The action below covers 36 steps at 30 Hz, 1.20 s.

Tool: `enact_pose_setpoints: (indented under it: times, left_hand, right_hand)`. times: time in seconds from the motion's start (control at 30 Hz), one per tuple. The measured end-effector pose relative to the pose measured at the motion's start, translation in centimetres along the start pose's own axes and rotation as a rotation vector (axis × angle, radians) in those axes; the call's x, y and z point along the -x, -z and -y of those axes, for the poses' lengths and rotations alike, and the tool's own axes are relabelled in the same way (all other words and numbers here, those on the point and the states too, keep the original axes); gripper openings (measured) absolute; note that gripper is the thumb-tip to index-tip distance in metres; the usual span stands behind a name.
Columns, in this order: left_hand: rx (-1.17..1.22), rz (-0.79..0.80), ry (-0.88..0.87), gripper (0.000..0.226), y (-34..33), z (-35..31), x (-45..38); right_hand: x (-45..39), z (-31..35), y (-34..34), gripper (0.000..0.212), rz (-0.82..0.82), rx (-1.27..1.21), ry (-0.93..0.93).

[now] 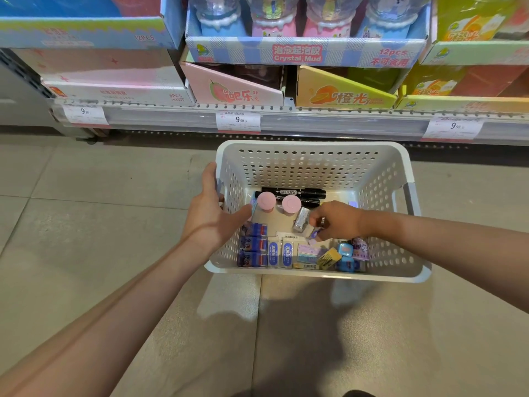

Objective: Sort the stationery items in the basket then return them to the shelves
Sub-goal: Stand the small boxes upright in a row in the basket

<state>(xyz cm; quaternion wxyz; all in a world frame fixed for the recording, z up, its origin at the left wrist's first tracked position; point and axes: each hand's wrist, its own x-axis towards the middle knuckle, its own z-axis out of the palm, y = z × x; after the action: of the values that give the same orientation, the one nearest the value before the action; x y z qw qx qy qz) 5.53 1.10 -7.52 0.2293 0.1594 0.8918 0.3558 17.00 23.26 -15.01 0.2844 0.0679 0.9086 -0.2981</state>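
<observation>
A white perforated basket [315, 164] sits on the tiled floor [86, 210] in front of a shop shelf [286, 121]. Inside it, along the far wall, lie black markers [297, 193] with a white label too small to read. Just in front of them stand two pink round-topped items [266, 201]. Along the near wall are three dark blue packs [253, 245] stacked at the left, then two white-and-blue erasers [280, 255], a lilac pack [310, 249], a yellow-and-black eraser [329, 257] and blue cubes [345, 249].

The left hand [211, 213] grips the basket's left rim, fingers outside the wall and thumb reaching inside. The right hand [340, 220] is down in the basket with fingers curled, pinching a small white-and-purple item [313, 233]; a silvery packet [302, 220] leans just beside its fingertips.

On the shelf behind, a blue checked box [303, 53] reads "Crystal Mud" and "12pcs". Below it stand a pink box [232, 87] with a pear drawing and an orange box [343, 90] with Chinese writing. A box [114, 90] to the left reads "6PCS". Three price tags [239, 120] on the shelf edge show 9.90.
</observation>
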Motion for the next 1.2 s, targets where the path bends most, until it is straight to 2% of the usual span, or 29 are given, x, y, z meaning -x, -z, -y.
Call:
enact_pose_setpoints:
  times: [0.13, 0.23, 0.33, 0.57, 0.67, 1.03, 1.2]
  left_hand:
    - [-0.007, -0.003, 0.0, 0.093, 0.1, -0.1, 0.1]
    - [-0.012, -0.009, 0.0, 0.092, 0.1, -0.1, 0.2]
    - [-0.016, -0.012, -0.001, 0.092, 0.1, -0.1, 0.1]
    - [-0.016, -0.012, -0.005, 0.093, 0.0, 0.0, 0.0]
    - [-0.013, -0.01, -0.01, 0.093, 0.0, 0.1, 0.0]
    - [-0.005, -0.002, -0.009, 0.093, -0.1, 0.2, -0.1]
    - [-0.015, -0.007, -0.004, 0.095, -0.1, 0.3, -0.2]
  right_hand:
    - [0.4, 0.7, 0.1, 0.009, 0.05, -0.427, -0.037]
    - [0.5, 1.3, 0.0, 0.02, 0.11, -0.529, -0.064]
    - [0.3, 1.8, -0.5, 0.029, 0.108, -0.539, -0.13]
    - [-0.4, 1.9, -1.4, 0.016, 0.014, -0.54, -0.246]
    - [-0.4, 2.2, -1.8, 0.016, 0.003, -0.497, -0.258]
    - [-1.1, 2.9, -2.9, 0.012, 0.01, -0.58, -0.307]
    - [-1.7, 4.0, -3.7, 0.011, 0.026, -0.544, -0.218]
